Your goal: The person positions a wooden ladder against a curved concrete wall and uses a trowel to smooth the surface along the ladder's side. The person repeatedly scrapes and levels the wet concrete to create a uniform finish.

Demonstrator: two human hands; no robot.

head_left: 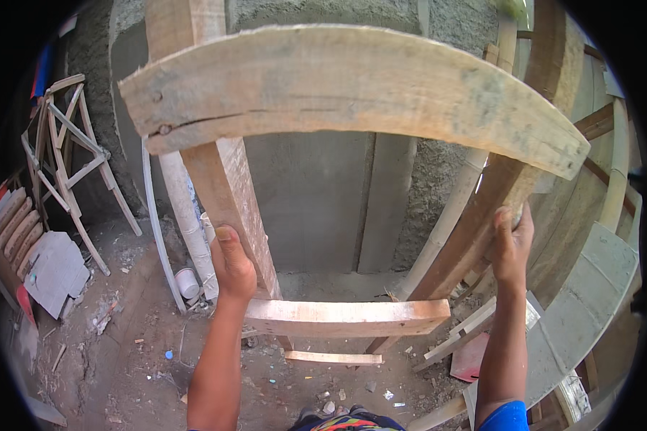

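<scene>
A rough wooden ladder (230, 194) stands upright right in front of me. Its broad top board (352, 90) crosses the upper view, with a crack and nail marks at the left end. Lower down, a second wooden rung (349, 320) and a thinner one (334, 357) join the two rails. My left hand (234, 267) is closed round the left rail, thumb up along its outer side. Gripping the right rail (474, 223), my right hand (512, 244) sits a little higher; some of its fingers are hidden behind the wood.
A grey plastered wall (309, 201) rises behind the ladder. On the left are a wooden trestle (68, 147), a white bucket (187, 283) and stacked boards. Bamboo poles (183, 215) lean nearby. A grey curved panel (582, 309) and planks crowd the right. Debris litters the dirt floor (144, 352).
</scene>
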